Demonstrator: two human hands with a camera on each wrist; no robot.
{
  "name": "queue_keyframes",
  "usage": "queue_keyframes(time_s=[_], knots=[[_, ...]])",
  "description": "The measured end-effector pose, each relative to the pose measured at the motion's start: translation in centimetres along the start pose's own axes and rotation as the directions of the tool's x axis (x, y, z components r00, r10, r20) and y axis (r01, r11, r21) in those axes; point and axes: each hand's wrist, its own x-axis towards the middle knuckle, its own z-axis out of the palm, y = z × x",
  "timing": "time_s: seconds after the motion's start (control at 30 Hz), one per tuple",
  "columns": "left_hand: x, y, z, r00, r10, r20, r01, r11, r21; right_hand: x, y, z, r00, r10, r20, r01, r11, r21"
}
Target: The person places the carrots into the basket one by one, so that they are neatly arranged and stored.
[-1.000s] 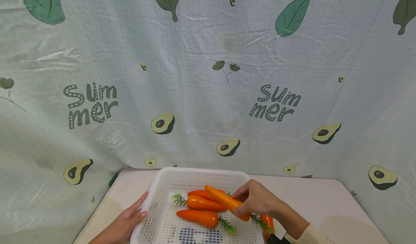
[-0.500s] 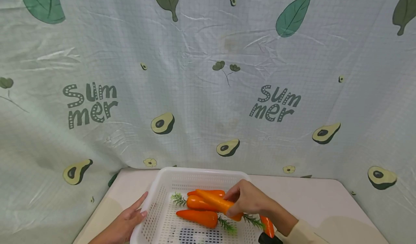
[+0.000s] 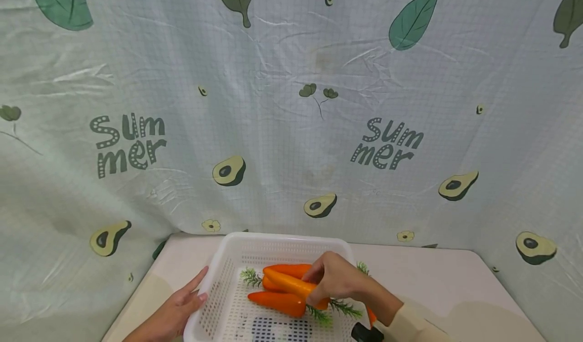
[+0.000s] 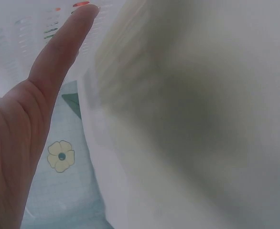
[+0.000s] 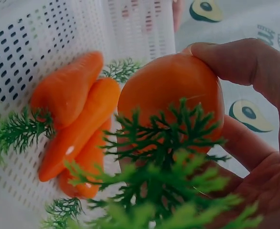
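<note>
My right hand (image 3: pixel 334 276) grips an orange carrot (image 3: pixel 284 282) near its thick leafy end, tilted low over the other carrots in a white perforated basket (image 3: pixel 291 239). In the right wrist view, thumb and fingers curl round the blunt end of this carrot (image 5: pixel 171 88), with its green fronds (image 5: pixel 164 157) toward the camera. Below it lie a front carrot (image 3: pixel 279 304), a back carrot (image 3: pixel 289 269) and a partly covered middle carrot (image 3: pixel 268 285). My left hand (image 3: pixel 179 306) touches the basket's left wall with straight fingers; one finger (image 4: pixel 59 55) extends along that wall in the left wrist view.
Another orange carrot (image 3: pixel 371 315) shows just outside the basket's right side, mostly hidden by the right arm, with green fronds (image 3: pixel 363 267) above it. The pale table (image 3: pixel 437 276) ends at a curtain (image 3: pixel 273 129) printed with leaves and avocados.
My right hand has carried the carrot leftward and down, from the basket's right side to over the other carrots. My left hand has stayed at the basket's left side.
</note>
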Motion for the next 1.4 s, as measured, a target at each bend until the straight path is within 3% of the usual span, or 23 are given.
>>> queue_keyframes(time_s=[0.53,0.77,1.4], knots=[[0.0,-0.1,-0.2,0.999,0.028,0.037,-0.028,1.000,0.000,1.3,0.5,1.1,1.000,0.004,0.014,-0.004,0.999,-0.037],[0.1,-0.1,-0.1,1.000,0.005,0.001,-0.005,1.000,-0.002,1.7,0.5,1.6,1.000,-0.006,0.027,0.007,0.999,-0.035],[0.1,-0.2,-0.1,1.000,0.011,0.002,-0.011,1.000,0.018,3.1,1.5,2.9,0.998,0.005,0.058,-0.002,0.998,-0.057]])
